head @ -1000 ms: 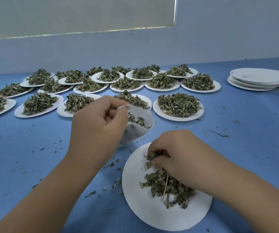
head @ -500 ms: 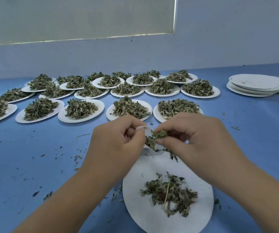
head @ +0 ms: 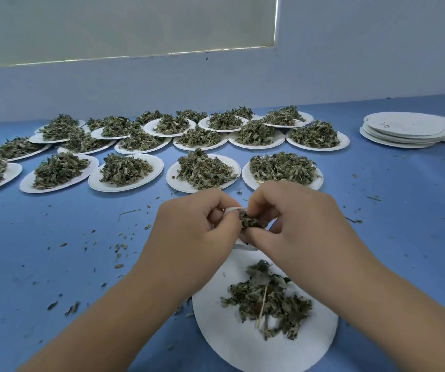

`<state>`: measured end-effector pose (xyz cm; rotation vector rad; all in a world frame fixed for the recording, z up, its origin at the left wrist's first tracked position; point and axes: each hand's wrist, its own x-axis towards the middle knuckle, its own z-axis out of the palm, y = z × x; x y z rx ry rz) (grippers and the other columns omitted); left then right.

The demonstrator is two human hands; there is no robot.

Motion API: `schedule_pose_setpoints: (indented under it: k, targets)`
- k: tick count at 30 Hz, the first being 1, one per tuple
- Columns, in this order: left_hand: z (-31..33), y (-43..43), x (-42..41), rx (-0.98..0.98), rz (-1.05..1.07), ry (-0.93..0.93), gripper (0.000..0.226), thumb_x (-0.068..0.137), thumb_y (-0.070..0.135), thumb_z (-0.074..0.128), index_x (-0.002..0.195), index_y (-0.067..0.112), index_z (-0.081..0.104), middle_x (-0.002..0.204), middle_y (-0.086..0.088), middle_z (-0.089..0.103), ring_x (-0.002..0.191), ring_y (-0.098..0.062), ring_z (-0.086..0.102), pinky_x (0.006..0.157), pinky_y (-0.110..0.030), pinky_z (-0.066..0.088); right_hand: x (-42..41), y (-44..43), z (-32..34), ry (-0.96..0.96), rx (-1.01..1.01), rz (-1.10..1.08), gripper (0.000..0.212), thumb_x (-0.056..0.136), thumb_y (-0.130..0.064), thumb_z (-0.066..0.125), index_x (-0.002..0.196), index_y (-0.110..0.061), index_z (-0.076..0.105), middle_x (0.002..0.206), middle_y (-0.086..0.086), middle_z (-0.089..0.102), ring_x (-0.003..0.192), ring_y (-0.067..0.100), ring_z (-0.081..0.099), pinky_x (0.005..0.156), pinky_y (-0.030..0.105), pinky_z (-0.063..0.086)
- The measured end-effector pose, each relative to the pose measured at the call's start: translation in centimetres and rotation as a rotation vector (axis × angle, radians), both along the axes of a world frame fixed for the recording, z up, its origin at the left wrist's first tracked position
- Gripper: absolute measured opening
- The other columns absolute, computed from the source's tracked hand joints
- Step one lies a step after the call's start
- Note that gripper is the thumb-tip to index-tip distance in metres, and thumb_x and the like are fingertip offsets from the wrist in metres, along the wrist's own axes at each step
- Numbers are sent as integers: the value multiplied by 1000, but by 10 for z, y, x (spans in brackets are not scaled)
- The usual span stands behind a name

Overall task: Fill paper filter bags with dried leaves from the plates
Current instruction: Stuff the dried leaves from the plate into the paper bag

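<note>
Head view: left hand (head: 189, 232) grip on bag (head: 232, 209), right hand (head: 296, 224) on leaves (head: 251, 222), plates (head: 157, 163) behind

1. Two bare forearms come in from the near edge of the surface (head: 41, 264), the left from the near-left corner and the right from the near-right corner. They converge toward the middle.
2. The left hand (head: 194, 237) shows its back to the camera. Its fingers are curled, and the thumb and forefinger pinch the white rim of a paper filter bag (head: 233, 209).
3. The right hand (head: 299, 226) is also back up, with its fingers curled inward. Its fingertips pinch a tuft of dried leaves (head: 251, 223) right at the left hand's fingertips.
4. The two hands meet fingertip to fingertip, and both wrists are roughly straight.
</note>
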<state>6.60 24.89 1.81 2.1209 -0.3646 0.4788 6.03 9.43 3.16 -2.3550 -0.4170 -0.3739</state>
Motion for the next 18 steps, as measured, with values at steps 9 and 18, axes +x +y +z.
schedule_pose_setpoints:
  k: [9,18]
  targets:
    - [4,1,0,-21,20,11,16,80,19,60,69,28,69,54,-1,57,44,-6,42,43,-13,31,0,-4,-1,-5,118,106,13,75,-25,75,82,-31,64,85,-12,59,78,4,60,71,20,51]
    - [2,1,1,-17,-3,4,24,84,10,63,70,29,70,55,-7,56,49,-20,46,44,-19,33,6,1,-10,-142,-87,130,13,91,-19,60,89,-22,73,79,-3,57,75,14,56,68,40,49]
